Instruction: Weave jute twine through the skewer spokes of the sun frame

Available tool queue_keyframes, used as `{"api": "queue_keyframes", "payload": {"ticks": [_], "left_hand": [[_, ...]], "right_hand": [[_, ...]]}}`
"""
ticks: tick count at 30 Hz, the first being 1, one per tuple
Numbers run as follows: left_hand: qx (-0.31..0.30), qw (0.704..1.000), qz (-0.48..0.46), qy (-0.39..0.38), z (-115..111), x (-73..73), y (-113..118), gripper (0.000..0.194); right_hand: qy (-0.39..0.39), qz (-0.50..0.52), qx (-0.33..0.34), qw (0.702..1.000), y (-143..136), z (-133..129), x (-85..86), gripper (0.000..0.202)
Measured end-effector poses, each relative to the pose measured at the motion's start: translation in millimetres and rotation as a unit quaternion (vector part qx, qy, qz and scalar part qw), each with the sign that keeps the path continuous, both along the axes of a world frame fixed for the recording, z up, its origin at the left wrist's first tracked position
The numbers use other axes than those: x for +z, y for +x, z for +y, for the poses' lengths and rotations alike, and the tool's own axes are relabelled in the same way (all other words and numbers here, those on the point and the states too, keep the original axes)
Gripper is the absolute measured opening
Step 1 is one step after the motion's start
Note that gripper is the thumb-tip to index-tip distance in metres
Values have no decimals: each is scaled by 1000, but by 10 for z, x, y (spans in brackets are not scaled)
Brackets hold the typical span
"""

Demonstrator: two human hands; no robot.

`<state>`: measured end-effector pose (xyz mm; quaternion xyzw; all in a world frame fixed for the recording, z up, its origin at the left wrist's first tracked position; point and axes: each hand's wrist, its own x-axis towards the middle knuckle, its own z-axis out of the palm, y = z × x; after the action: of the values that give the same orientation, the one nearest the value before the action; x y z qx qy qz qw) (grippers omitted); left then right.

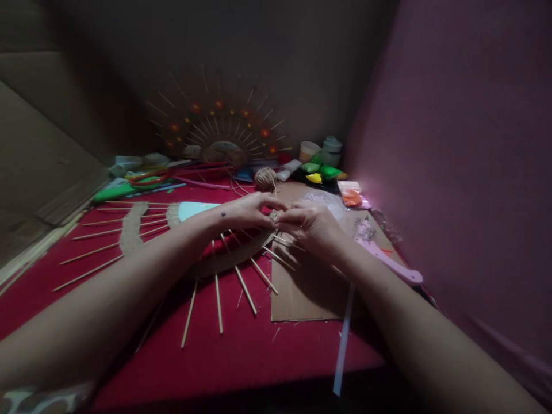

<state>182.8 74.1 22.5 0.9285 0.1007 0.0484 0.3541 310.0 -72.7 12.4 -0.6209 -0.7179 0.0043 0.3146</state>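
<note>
A half-round piece of thin wooden sticks (245, 290) lies on the red surface, with a twine-coloured curved band (133, 230) across the sticks and a pale blue centre (196, 210). At the band's right end, my left hand (259, 210) pinches the twine-covered edge. My right hand (311, 225) meets it there, its fingertips closed at the same end of the band. A strand of twine runs from a ball of twine (265, 179) down toward my fingers. Both forearms hide parts of the band and sticks.
Brown cardboard (302, 293) lies under the right end. A finished stick fan with red flowers (219, 104) leans at the back wall. Green-handled scissors or tool (114, 192), colourful clay packets (330, 172), a pink brush (394, 263) and a translucent strip (344, 342) lie around.
</note>
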Motion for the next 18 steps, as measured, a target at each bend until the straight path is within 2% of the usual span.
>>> {"api": "queue_keyframes", "payload": {"ticks": [3, 8, 12, 13, 15, 18], "left_hand": [[-15, 1000, -6, -7, -86, 30, -52, 28], [63, 998, -12, 10, -131, 14, -173, 27], [61, 998, -12, 22, -115, -10, -311, 24], [63, 998, -15, 22, -128, -11, -344, 23], [80, 997, -19, 12, -175, -10, -403, 23], [110, 994, -7, -25, -263, -7, -465, 23]], "right_hand": [[22, 16, -37, 999, 12, 28, -25, 14], [70, 83, -33, 994, 31, 23, 2, 12], [100, 110, -103, 984, 61, 5, 69, 17], [80, 94, -127, 984, 71, 4, 82, 17], [-12, 42, -157, 987, 89, 9, 94, 16], [-174, -18, -132, 976, 97, 35, 63, 17]]}}
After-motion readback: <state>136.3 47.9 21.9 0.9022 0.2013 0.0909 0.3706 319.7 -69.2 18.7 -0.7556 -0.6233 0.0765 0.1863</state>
